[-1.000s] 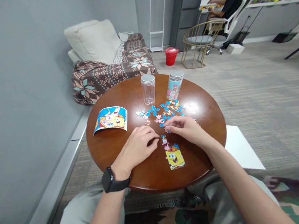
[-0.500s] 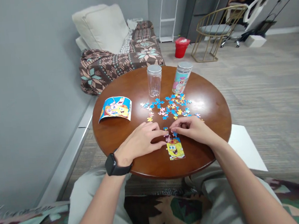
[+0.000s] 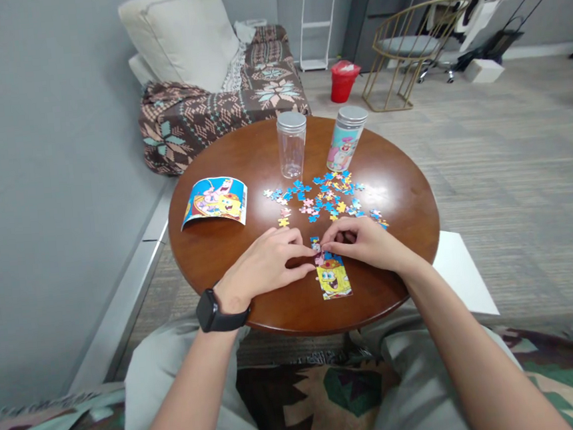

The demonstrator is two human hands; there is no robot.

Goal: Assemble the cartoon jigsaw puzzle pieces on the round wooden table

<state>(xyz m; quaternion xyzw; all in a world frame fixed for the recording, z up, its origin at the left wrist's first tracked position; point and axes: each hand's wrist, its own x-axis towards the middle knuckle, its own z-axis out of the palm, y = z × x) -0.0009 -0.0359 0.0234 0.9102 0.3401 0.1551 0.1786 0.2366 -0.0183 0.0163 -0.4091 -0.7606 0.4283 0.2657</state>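
On the round wooden table, a partly joined jigsaw puzzle (image 3: 333,280) with a yellow cartoon face lies near the front edge. My left hand (image 3: 270,260) rests at its left side, index finger and thumb apart, their tips touching the puzzle's upper left edge. My right hand (image 3: 364,245) is at the puzzle's top, thumb and index finger pinched on a small puzzle piece, mostly hidden by the fingertips. Loose puzzle pieces (image 3: 326,205) lie scattered beyond both hands. To the left, a curved picture sheet (image 3: 216,200) shows the cartoon characters.
A clear jar (image 3: 291,151) with a silver lid and a printed jar (image 3: 344,144) stand at the table's (image 3: 220,261) far side. Beyond are a blanket-covered seat (image 3: 276,95), a red bin (image 3: 344,83) and a gold-framed chair (image 3: 409,47). White board (image 3: 465,273) sits low at right.
My right fingertips have shifted slightly left, closer to my left index finger. Blue puzzle pieces now sit against the top of the yellow face. The whole view has shifted a little.
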